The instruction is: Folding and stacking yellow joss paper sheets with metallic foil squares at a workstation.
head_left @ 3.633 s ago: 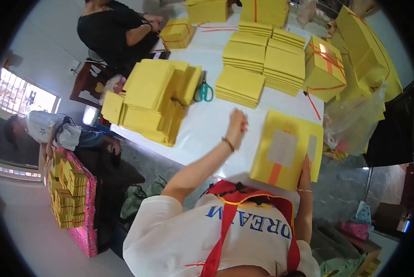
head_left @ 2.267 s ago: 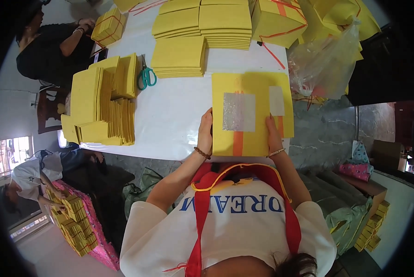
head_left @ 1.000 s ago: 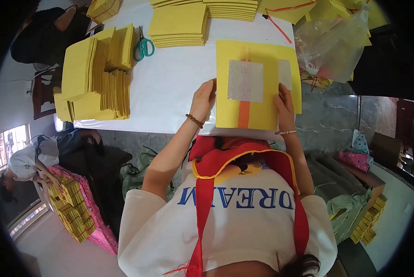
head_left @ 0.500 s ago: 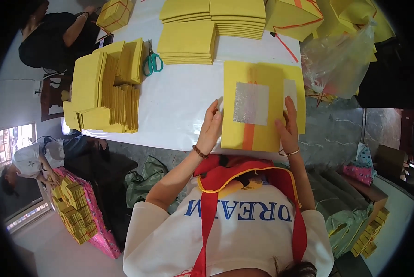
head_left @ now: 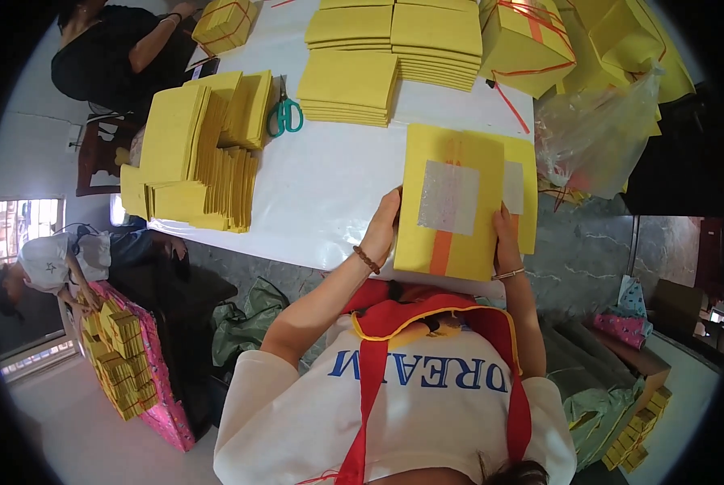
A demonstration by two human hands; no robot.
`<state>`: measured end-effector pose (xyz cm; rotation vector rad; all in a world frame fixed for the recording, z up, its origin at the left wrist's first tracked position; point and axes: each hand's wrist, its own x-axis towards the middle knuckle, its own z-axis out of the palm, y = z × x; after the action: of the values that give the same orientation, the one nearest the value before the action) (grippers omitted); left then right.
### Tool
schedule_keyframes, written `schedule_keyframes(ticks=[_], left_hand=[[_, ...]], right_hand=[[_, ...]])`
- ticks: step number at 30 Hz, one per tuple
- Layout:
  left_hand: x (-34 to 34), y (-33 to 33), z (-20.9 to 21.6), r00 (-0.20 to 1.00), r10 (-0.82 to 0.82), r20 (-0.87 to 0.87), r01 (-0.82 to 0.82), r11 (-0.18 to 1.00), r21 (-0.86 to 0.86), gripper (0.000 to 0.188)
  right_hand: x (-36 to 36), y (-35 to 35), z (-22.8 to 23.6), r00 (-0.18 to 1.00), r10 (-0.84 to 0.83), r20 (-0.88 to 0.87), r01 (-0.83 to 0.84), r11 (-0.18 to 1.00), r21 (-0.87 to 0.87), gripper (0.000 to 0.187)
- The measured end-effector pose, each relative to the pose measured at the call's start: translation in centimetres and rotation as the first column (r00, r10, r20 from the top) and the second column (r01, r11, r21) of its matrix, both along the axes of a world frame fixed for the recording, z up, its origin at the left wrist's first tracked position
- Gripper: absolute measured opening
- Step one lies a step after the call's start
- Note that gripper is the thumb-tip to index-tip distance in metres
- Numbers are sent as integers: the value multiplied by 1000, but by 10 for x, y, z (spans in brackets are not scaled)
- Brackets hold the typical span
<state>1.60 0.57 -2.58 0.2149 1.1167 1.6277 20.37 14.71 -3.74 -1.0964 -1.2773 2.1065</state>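
A stack of yellow joss paper (head_left: 412,242), with a silver foil square and an orange stripe on top, stands at the table's near edge in front of me. My left hand (head_left: 384,229) grips its left side, fingers partly behind the edge. On the right side, my right hand (head_left: 507,242) presses against the same stack, with its thumb and fingers along the edge. Behind it to the right lies a second yellow joss paper stack (head_left: 527,174), partly covered, its own foil patch and orange stripe showing. How thick the held stack is cannot be made out.
Folded yellow paper bundles (head_left: 176,133) stand at the left, beside teal-handled scissors (head_left: 285,117). Further yellow stacks (head_left: 350,81) line the far side. A clear plastic bag (head_left: 592,141) hangs at the right edge. Another person (head_left: 119,61) sits far left; one more handles bundles lower left.
Both hands have closed in on the stack's sides. My right hand, more open before, now lies tighter along the upper stack's right edge. The whole view has shifted slightly.
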Motion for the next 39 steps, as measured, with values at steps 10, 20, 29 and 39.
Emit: schedule_keyframes(ticks=[10,20,29,39], left_hand=[[-15,-39,51,330,-45,-943,38,999,-34,31],[4,-44,48,-306,-72,-949,405,893,-198,33],[-7,-36,53,-158,-55,-986,435,892,-119,15],[-21,-23,50,359,-443,-822,380,873,-305,14]], right_hand=[[18,-4,56,932,178,316,-363,440,822,32],[18,-11,31,968,218,123,-246,729,639,17],[23,-20,26,973,170,-154,-111,937,332,44],[23,-10,22,947,249,-204,-161,915,369,58]])
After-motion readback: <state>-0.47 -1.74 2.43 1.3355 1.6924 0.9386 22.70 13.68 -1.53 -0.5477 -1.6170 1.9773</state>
